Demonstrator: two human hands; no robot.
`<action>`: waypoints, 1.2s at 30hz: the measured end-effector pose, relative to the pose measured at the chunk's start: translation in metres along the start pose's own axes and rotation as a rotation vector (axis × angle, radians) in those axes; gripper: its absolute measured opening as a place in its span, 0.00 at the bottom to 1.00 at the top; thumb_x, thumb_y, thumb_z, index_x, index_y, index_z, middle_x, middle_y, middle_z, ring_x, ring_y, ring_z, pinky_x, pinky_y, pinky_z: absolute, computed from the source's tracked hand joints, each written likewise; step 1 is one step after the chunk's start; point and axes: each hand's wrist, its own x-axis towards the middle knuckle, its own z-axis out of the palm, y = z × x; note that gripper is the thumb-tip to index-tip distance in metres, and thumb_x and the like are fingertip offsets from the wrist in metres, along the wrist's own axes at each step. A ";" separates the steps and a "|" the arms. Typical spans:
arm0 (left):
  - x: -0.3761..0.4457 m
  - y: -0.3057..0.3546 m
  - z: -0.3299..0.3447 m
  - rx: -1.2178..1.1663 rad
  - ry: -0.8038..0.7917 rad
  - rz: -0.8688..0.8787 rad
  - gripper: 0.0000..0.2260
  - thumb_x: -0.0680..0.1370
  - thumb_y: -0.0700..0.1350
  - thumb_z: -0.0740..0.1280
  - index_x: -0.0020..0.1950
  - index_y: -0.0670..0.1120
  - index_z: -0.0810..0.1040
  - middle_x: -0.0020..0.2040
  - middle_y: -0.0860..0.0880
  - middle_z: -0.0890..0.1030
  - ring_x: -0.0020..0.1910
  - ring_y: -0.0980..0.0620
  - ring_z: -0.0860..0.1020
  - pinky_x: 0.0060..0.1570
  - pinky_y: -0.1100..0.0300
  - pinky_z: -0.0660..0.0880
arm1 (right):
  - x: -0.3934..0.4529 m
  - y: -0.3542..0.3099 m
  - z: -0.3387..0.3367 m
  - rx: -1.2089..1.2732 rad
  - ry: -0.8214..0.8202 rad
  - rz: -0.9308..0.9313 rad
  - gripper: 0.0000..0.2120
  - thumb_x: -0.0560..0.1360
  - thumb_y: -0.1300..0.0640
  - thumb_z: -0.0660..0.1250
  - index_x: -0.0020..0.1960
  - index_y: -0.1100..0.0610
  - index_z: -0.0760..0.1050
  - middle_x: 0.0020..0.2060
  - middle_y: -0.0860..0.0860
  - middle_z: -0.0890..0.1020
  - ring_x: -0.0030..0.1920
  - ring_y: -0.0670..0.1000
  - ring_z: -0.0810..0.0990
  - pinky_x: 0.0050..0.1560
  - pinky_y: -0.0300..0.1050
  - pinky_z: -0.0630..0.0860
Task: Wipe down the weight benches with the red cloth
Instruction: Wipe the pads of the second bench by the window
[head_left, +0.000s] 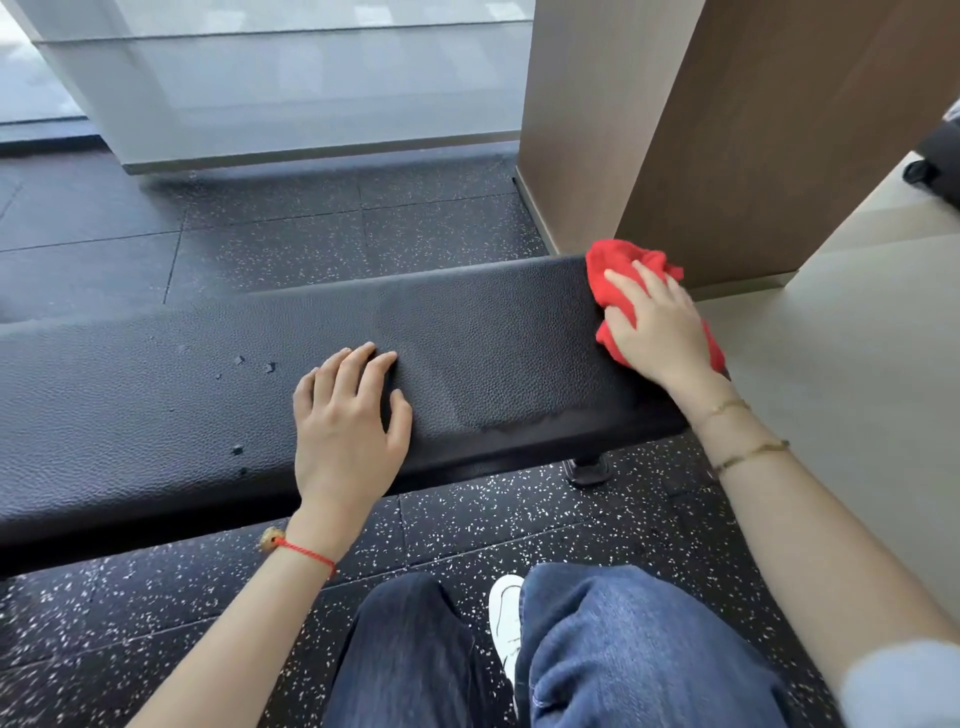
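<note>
Right hand (660, 327) presses red cloth (618, 270), partly hidden, on bench (493, 338); left hand (345, 415) flat

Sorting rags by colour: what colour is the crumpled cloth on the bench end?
Red crumpled cloth, clearest in the head view.

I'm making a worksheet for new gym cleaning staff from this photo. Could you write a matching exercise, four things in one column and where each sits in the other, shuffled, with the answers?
Things:
1. red cloth
2. left hand
3. right hand
4. white shoe

Places:
A. flat on the middle of the black bench pad
B. on the speckled floor between the jeans legs
C. bunched at the right end of the bench pad
D. pressing down on top of the cloth

Pairs: 1-C, 2-A, 3-D, 4-B
</note>
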 end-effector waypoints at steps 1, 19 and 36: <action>0.000 0.000 0.000 0.003 -0.002 0.001 0.18 0.79 0.50 0.60 0.66 0.46 0.76 0.68 0.47 0.76 0.69 0.45 0.71 0.71 0.45 0.63 | 0.013 -0.009 0.002 0.002 -0.015 0.019 0.23 0.79 0.51 0.59 0.74 0.48 0.67 0.77 0.52 0.62 0.75 0.59 0.60 0.76 0.52 0.55; -0.001 0.002 -0.003 0.037 -0.037 0.007 0.18 0.79 0.48 0.59 0.67 0.46 0.76 0.69 0.47 0.75 0.70 0.44 0.70 0.71 0.44 0.63 | -0.024 -0.051 0.006 0.013 -0.039 -0.200 0.23 0.79 0.50 0.60 0.74 0.46 0.67 0.76 0.50 0.64 0.76 0.57 0.60 0.77 0.52 0.53; -0.001 0.003 -0.003 0.039 -0.032 0.002 0.18 0.79 0.47 0.59 0.68 0.46 0.75 0.69 0.46 0.76 0.70 0.44 0.71 0.72 0.45 0.63 | -0.044 -0.068 0.009 -0.035 -0.056 -0.234 0.25 0.79 0.49 0.59 0.75 0.47 0.65 0.77 0.52 0.62 0.76 0.58 0.59 0.77 0.53 0.51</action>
